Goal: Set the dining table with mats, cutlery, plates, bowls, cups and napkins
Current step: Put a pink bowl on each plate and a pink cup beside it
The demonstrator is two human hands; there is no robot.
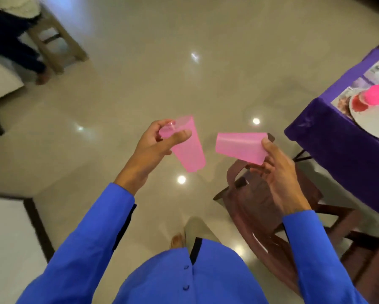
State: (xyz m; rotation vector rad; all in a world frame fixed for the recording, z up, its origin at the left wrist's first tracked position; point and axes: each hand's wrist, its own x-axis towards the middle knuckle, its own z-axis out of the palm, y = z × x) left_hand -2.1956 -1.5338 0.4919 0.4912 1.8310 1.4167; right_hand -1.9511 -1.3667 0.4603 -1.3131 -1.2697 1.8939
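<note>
Each of the hands grips one pink cup, left hand (153, 148) on the tilted cup (187, 148), right hand (278, 172) on the sideways cup (242, 148), both over the floor (140, 73) away from the worktop (337, 137), so a loose fingertip hold could drop one.

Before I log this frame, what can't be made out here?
Head view, the only one:
- Dining table: mostly cut off by the right edge.
- Plate contents: blurred pink shapes.
- Left cup: its base hidden by the left hand.
- Top-left figure: blurred.
</note>
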